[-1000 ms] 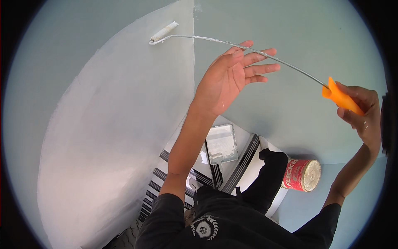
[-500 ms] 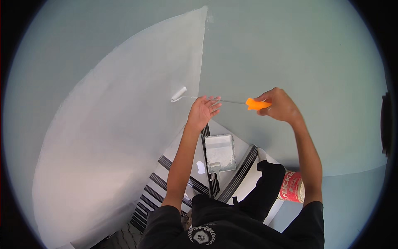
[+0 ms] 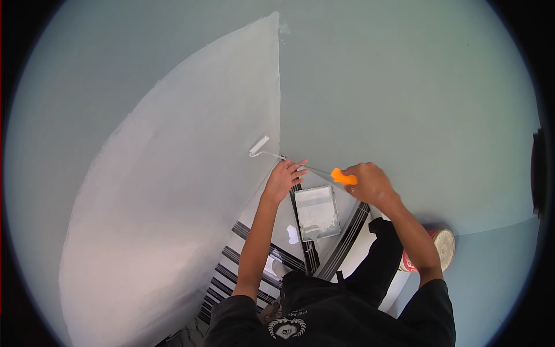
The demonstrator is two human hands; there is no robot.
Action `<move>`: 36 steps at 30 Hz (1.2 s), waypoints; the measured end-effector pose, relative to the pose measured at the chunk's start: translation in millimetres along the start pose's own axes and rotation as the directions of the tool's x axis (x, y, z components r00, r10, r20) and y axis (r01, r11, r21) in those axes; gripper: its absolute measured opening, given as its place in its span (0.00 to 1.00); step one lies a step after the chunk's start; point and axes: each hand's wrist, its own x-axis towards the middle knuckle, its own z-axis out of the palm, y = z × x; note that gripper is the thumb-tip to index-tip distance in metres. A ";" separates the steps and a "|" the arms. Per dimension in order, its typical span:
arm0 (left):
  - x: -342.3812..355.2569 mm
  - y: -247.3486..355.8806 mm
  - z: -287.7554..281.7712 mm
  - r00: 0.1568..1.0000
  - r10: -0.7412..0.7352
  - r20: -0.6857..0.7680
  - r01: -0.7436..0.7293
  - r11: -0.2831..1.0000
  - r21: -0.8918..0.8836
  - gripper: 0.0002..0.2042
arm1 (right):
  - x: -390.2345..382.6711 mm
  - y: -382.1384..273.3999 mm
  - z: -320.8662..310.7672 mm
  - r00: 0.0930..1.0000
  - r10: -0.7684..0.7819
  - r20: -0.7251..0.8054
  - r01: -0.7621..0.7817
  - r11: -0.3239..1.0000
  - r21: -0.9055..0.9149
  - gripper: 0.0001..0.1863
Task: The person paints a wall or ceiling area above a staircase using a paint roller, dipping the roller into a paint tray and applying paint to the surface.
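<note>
My right hand is closed around the orange handle of a mini paint roller. Its thin metal rod runs leftward, and the white sleeve lies against the white-painted part of the wall, left of the corner line. My left hand is beside the rod with its fingers spread. The rod passes at the fingertips; whether they touch it I cannot tell. Below the hands, a paint tray holds white paint, with a paintbrush at its near edge.
Stairs with black-striped edges descend at lower left. A red and white paint bucket stands at the right, partly hidden by my right forearm. The grey-green wall rises on the right of the corner. My black-clad leg is near the tray.
My right hand has moved down and left with the roller's handle. The roller's sleeve is lower and nearer the corner. My left hand is slightly lower; the view has shifted a little.
</note>
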 end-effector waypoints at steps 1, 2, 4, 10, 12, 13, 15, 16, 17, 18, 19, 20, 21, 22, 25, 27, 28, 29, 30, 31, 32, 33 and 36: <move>-8.8 13.2 31.7 0.997 0.034 0.074 -0.034 0.999 0.004 0.13 | -18.4 1.0 -32.1 1.000 0.017 -0.024 -0.017 1.000 0.005 0.21; -21.8 28.9 60.8 0.988 0.069 0.141 -0.071 0.997 0.009 0.16 | -35.3 -0.5 -64.2 0.996 -0.048 -0.077 0.050 0.998 0.027 0.21; -38.2 55.3 114.5 0.956 0.158 0.247 -0.165 0.986 0.007 0.18 | -63.9 -0.1 -114.9 0.987 -0.038 -0.158 0.064 0.985 0.162 0.21; -43.8 106.8 162.7 0.901 0.315 0.298 -0.331 0.944 0.003 0.16 | -67.5 -22.5 -165.9 0.974 0.056 -0.221 0.018 0.948 0.318 0.19; -37.7 102.7 156.9 0.920 0.311 0.240 -0.335 0.940 0.064 0.15 | -53.1 -20.1 -167.8 0.983 0.047 -0.180 0.010 0.954 0.301 0.19; -33.7 98.9 151.2 0.936 0.304 0.176 -0.328 0.936 0.128 0.14 | -46.5 -18.2 -161.0 0.982 0.041 -0.182 0.016 0.954 0.299 0.19; -26.4 90.5 124.5 0.963 0.257 0.084 -0.267 0.954 0.138 0.14 | -26.9 -12.9 -126.8 0.986 -0.034 -0.165 0.073 0.970 0.233 0.20; -19.3 83.4 112.3 0.980 0.199 0.009 -0.198 0.971 0.135 0.13 | -18.8 -9.3 -113.2 0.987 -0.039 -0.156 0.071 0.977 0.203 0.21; -12.6 74.0 95.2 0.980 0.198 0.008 -0.198 0.971 0.134 0.13 | -7.7 -5.6 -94.6 0.989 -0.050 -0.141 0.075 0.981 0.181 0.21; -3.3 63.1 75.7 0.988 0.149 -0.047 -0.144 0.984 0.102 0.13 | 3.5 -1.3 -74.7 0.992 -0.041 -0.121 0.061 0.984 0.166 0.21; 6.9 53.4 53.0 0.990 0.102 -0.103 -0.095 0.993 0.070 0.13 | 16.9 1.8 -52.9 0.994 -0.038 -0.103 0.053 0.987 0.155 0.20; 19.6 40.1 28.9 0.990 0.098 -0.099 -0.092 0.993 0.068 0.13 | 28.7 3.1 -31.7 0.996 -0.034 -0.084 0.042 0.995 0.092 0.21; 36.4 25.3 5.4 0.988 0.031 -0.153 -0.027 0.999 0.027 0.15 | 40.5 5.5 -10.9 0.997 -0.025 -0.070 0.027 0.999 0.025 0.21; 52.8 11.5 -18.0 0.978 -0.038 -0.205 0.035 0.999 -0.015 0.17 | 55.3 12.6 16.4 0.997 -0.036 -0.072 0.035 0.999 -0.006 0.21; 77.6 -18.6 -97.2 0.913 -0.131 -0.386 0.099 0.990 -0.102 0.24 | 96.6 6.5 95.4 0.999 -0.032 0.007 0.032 0.999 -0.011 0.20; 85.5 -29.3 -134.2 0.882 -0.163 -0.443 0.121 0.985 -0.123 0.26 | 120.3 0.0 143.4 0.996 -0.055 0.074 0.060 0.996 -0.060 0.20; 84.0 -37.8 -147.6 0.840 -0.202 -0.503 0.141 0.977 -0.157 0.28 | 124.1 -1.9 158.8 0.996 -0.052 0.078 0.056 0.997 -0.052 0.20; 85.5 -42.9 -144.7 0.832 -0.220 -0.509 0.145 0.973 -0.182 0.26 | 124.3 -1.2 167.3 0.993 -0.046 0.110 0.054 0.996 -0.072 0.20; 87.5 -47.4 -140.7 0.831 -0.227 -0.507 0.156 0.971 -0.180 0.26 | 123.2 1.0 173.7 0.989 -0.045 0.141 0.058 0.994 -0.089 0.20; 88.7 -53.2 -135.3 0.864 -0.204 -0.461 0.140 0.975 -0.171 0.24 | 119.2 9.0 175.9 0.990 -0.038 0.133 0.052 0.993 -0.104 0.20; 81.9 -57.5 -130.7 0.886 -0.182 -0.427 0.120 0.978 -0.170 0.22 | 111.2 13.9 172.1 0.991 -0.047 0.129 0.059 0.994 -0.088 0.20; 79.4 -57.6 -109.8 0.895 -0.161 -0.415 0.123 0.986 -0.117 0.16 | 100.2 24.2 155.4 0.992 -0.047 0.120 0.058 0.995 -0.082 0.20; 68.7 -32.1 -24.5 0.970 -0.072 -0.231 0.077 0.997 0.012 0.12 | 50.6 53.1 66.3 1.000 0.026 0.001 -0.025 1.000 -0.013 0.20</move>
